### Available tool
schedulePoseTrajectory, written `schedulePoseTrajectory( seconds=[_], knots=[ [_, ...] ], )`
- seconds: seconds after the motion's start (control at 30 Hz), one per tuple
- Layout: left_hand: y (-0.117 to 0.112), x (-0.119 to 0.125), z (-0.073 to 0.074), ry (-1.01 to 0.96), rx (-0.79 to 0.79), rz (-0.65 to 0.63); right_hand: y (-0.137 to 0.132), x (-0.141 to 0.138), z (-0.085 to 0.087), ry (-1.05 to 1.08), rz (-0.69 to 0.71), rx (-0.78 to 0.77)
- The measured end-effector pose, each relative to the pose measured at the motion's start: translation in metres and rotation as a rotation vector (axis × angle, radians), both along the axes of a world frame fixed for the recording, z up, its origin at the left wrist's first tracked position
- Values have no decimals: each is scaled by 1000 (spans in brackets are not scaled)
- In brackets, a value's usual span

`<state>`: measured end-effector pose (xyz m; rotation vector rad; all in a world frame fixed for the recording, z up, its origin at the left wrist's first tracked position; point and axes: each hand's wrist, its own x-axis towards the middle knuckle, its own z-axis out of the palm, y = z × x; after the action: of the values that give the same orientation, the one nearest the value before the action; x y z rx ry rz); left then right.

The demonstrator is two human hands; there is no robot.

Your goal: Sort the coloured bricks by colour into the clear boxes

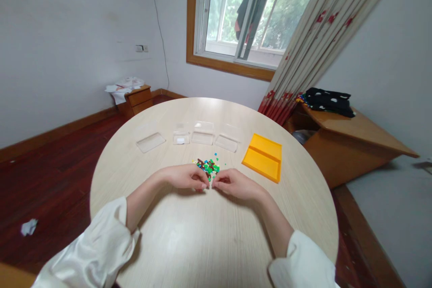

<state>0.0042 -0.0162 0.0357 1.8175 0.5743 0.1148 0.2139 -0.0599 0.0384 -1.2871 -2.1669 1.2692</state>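
Observation:
A small heap of tiny colored pieces (212, 166), mostly green and brown with some blue and yellow, lies near the middle of the table; they look like toy building bricks. My left hand (187, 177) rests at the heap's near left side, thumb and fingers pinched together. Opposite it, my right hand (234, 182) is pinched too, at the near right side. The fingertips of both hands almost meet in front of the heap. Whatever lies between them is too small to make out.
Beyond the heap, several clear plastic boxes (150, 142) stand open in an arc on the round table (189, 243). A yellow two-part tray (262, 174) lies to the right. Past the table are a wooden cabinet (324, 139) and a small drawer unit (139, 97). A person (243, 13) is outside the window.

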Motion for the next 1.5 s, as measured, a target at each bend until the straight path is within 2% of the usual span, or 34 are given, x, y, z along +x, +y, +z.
schedulePoseTrajectory(
  seconds=[0.1,0.2,0.3,0.37,0.47,0.57,0.67,0.7,0.77,0.83,0.9,1.0,1.1,1.17,1.33,1.5],
  knots=[
    [5,-9,8,-12,-3,54,2,13,6,-58,-117,17],
    [14,-23,12,81,61,208,6,33,10,-256,-261,103],
    [25,-34,5,248,159,376,10,45,5,-481,-379,150],
    [29,-35,-2,332,192,474,13,43,0,-545,-415,165],
    [29,-29,-10,308,267,459,13,30,-6,-518,-425,214],
    [25,-18,-15,213,353,422,12,14,-11,-402,-382,272],
    [22,-9,-16,116,361,432,12,9,-13,-273,-353,318],
    [21,-8,-16,94,377,471,12,10,-13,-243,-382,341],
    [16,-8,-14,72,481,625,10,16,-13,-204,-503,420],
    [5,-13,-15,92,683,814,1,22,-13,-191,-641,547],
    [-12,-22,-19,169,890,868,-13,27,-17,-232,-694,688],
    [-41,-34,-35,393,1037,816,-41,29,-34,-449,-682,750],
    [-62,-41,-52,568,1059,689,-63,26,-54,-630,-595,657],
    [-68,-40,-59,630,1056,631,-69,22,-62,-710,-540,578],
    [-67,-33,-62,680,1020,572,-66,12,-60,-804,-476,435],
    [-68,-31,-58,701,969,557,-65,11,-56,-810,-479,416]
  ],
)
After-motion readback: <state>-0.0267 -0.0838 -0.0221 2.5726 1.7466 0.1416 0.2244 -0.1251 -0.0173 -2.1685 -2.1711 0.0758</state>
